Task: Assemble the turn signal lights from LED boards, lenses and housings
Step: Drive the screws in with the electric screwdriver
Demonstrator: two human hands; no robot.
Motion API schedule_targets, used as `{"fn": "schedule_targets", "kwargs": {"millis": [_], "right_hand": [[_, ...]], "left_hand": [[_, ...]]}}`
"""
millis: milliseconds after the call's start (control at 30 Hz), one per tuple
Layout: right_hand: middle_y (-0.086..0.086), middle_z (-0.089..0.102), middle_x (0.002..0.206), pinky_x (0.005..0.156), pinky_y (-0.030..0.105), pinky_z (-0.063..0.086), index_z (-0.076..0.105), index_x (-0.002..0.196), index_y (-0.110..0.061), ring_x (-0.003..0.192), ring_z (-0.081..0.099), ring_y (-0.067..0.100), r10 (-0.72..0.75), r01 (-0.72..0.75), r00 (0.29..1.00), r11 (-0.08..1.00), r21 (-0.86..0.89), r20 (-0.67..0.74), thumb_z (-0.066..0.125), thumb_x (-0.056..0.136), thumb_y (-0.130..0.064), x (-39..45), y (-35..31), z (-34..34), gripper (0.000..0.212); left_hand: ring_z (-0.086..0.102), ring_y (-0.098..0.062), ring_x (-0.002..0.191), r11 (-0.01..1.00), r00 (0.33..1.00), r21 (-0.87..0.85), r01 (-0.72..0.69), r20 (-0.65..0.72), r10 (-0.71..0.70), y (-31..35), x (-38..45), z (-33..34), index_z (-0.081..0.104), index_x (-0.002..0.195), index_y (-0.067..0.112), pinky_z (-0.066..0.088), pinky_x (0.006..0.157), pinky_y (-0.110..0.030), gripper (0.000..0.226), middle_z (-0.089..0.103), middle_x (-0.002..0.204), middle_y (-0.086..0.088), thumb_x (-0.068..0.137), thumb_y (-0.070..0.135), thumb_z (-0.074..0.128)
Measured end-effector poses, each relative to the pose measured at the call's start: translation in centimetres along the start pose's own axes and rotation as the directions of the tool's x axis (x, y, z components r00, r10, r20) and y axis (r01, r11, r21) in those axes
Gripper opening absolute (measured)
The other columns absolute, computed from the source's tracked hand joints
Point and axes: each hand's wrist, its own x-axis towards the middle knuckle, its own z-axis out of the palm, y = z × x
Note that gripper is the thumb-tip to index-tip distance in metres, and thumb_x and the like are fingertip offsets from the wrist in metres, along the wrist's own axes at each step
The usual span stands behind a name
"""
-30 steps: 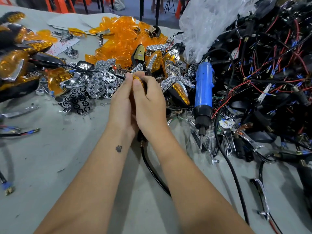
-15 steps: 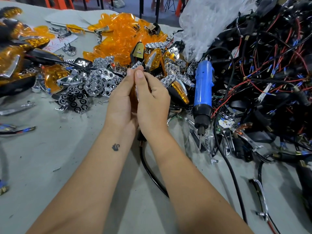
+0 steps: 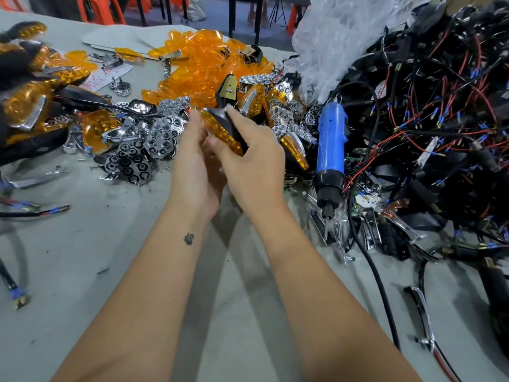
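- My two hands meet above the grey table point(image 3: 82, 257), holding one turn signal light point(image 3: 223, 130) between them — amber lens toward my left, black housing toward my right.
- My right hand point(image 3: 252, 164) grips the light, fingers curled over the black back and thumb under the lens, probably so the shell cannot slip apart.
- My left hand point(image 3: 194, 161) rests against the lens side with its fingers lifted and blurred; I cannot tell whether it pinches the light or only steadies it.
- I judge I am seating or checking the lens in its housing, held up off the table so both faces can be reached.
- Just beyond my fingertips lies a heap of chrome reflector pieces point(image 3: 154, 136), and behind it a pile of loose amber lenses point(image 3: 203, 64), both near for the next pick.
- A blue electric screwdriver point(image 3: 329, 150) lies just to my right, tip toward me — handy for fastening.
- Further right, tangled wiring point(image 3: 429, 119) crowds the table edge, so that side is tight; bare cloth toward me and to my left gives room to set things down.
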Motion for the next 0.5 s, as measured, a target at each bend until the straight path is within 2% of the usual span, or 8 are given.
{"fn": "schedule_targets", "kwargs": {"millis": [100, 200, 233, 300, 367, 433, 500], "right_hand": [[0.005, 0.062, 0.133, 0.101, 0.02, 0.031, 0.057, 0.139, -0.009, 0.124, 0.047, 0.02, -0.045, 0.046, 0.999, 0.992, -0.114, 0.018, 0.071, 0.09, -0.019, -0.1, 0.0, 0.1, 0.052], [0.004, 0.053, 0.134, 0.101, 0.017, 0.025, 0.053, 0.141, -0.014, 0.126, 0.039, 0.02, -0.014, 0.027, 0.997, 0.986, -0.162, 0.082, 0.073, 0.086, -0.021, -0.5, -0.1, 0.1, 0.059], [0.003, 0.051, 0.131, 0.103, 0.019, 0.026, 0.053, 0.141, -0.017, 0.126, 0.038, 0.02, 0.0, 0.015, 0.996, 0.986, -0.164, 0.094, 0.077, 0.082, -0.023, -0.7, -0.2, 0.0, 0.064], [0.0, 0.047, 0.12, 0.107, 0.031, 0.037, 0.053, 0.139, -0.022, 0.122, 0.042, 0.021, 0.032, -0.014, 0.991, 0.991, -0.136, 0.13, 0.081, 0.076, -0.024, -1.2, -0.4, -0.3, 0.069], [-0.004, 0.041, 0.112, 0.102, 0.033, 0.047, 0.053, 0.136, -0.023, 0.111, 0.052, 0.016, 0.056, -0.042, 0.983, 0.996, -0.084, 0.173, 0.083, 0.073, -0.024, -1.7, -0.5, -0.6, 0.07], [-0.004, 0.038, 0.112, 0.094, 0.025, 0.05, 0.052, 0.135, -0.026, 0.096, 0.054, 0.006, 0.062, -0.043, 0.977, 0.995, -0.092, 0.205, 0.081, 0.074, -0.026, -2.0, -0.6, -0.9, 0.067], [-0.005, 0.037, 0.114, 0.083, 0.011, 0.045, 0.049, 0.136, -0.029, 0.089, 0.052, -0.003, 0.049, -0.028, 0.974, 0.995, -0.1, 0.22, 0.081, 0.075, -0.028, -2.2, -0.8, -1.1, 0.07]], "left_hand": [[0.072, -0.013, 0.09, 0.999, 1.0, 0.038, -0.02, 0.016, 0.019, -0.4, -0.1, 0.3, 0.068, 0.104, 0.017, 0.057, 0.075, -0.025, 0.022, 0.074, 0.09, 0.001, 0.101, 0.031, 0.051], [0.073, -0.014, 0.084, 1.0, 1.0, 0.0, 0.023, -0.015, -0.023, 0.0, 0.0, -0.3, 0.071, 0.1, 0.014, 0.058, 0.069, -0.025, 0.027, 0.075, 0.088, -0.002, 0.101, 0.032, 0.05], [0.073, -0.014, 0.079, 0.999, 0.999, -0.014, 0.029, -0.018, -0.03, 0.2, 0.1, -0.6, 0.074, 0.093, 0.014, 0.058, 0.066, -0.025, 0.034, 0.075, 0.085, -0.003, 0.101, 0.034, 0.048], [0.068, -0.017, 0.067, 0.999, 0.999, -0.029, 0.039, -0.006, -0.039, 0.5, 0.0, -1.1, 0.076, 0.08, 0.011, 0.056, 0.059, -0.025, 0.045, 0.071, 0.077, -0.004, 0.1, 0.038, 0.046], [0.06, -0.017, 0.06, 0.997, 0.998, -0.051, 0.054, 0.02, -0.053, 0.5, -0.2, -1.2, 0.074, 0.073, 0.01, 0.052, 0.056, -0.024, 0.047, 0.066, 0.07, -0.004, 0.097, 0.039, 0.045], [0.058, -0.016, 0.057, 0.998, 0.998, -0.022, 0.052, 0.038, -0.051, 0.5, -0.3, -1.3, 0.075, 0.063, 0.014, 0.05, 0.054, -0.023, 0.049, 0.064, 0.067, -0.003, 0.094, 0.038, 0.046], [0.058, -0.017, 0.055, 0.997, 0.994, -0.047, 0.058, 0.09, -0.054, 0.6, -0.5, -1.5, 0.076, 0.067, 0.013, 0.05, 0.053, -0.022, 0.041, 0.065, 0.069, -0.003, 0.089, 0.038, 0.052]]}}
